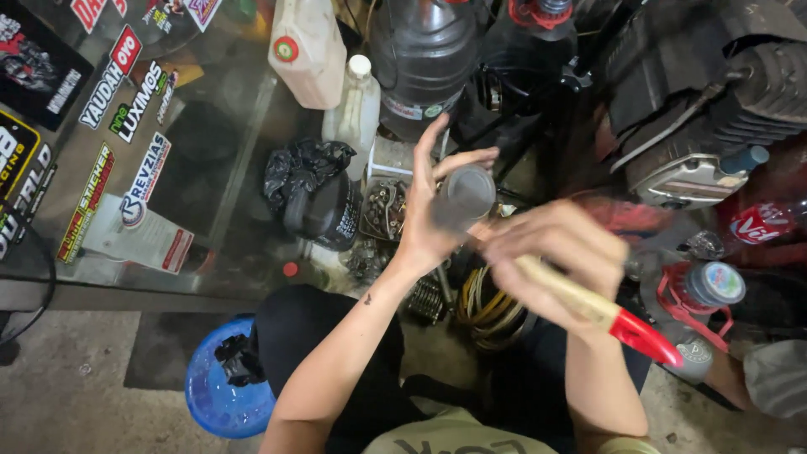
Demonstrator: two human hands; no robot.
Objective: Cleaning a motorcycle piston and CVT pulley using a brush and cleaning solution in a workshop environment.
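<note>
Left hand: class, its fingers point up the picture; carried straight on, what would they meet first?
Probably the big dark plastic bottle, straight beyond the left hand, which holds a grey cylinder; depth is unclear.

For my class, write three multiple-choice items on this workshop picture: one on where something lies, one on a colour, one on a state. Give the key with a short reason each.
1. Where is the blue plastic tub?
A. on the floor by the person's left knee
B. on the glass counter
C. in the right hand

2. What colour is the tip of the wooden-handled tool?
A. green
B. red
C. white

3. How is the small grey cylinder kept?
A. lying on the floor
B. hanging from a wire
C. gripped in the left hand

Key: 1 A, it sits low on the concrete; 2 B, the end past the right hand is red; 3 C, the fingers wrap it.
</note>
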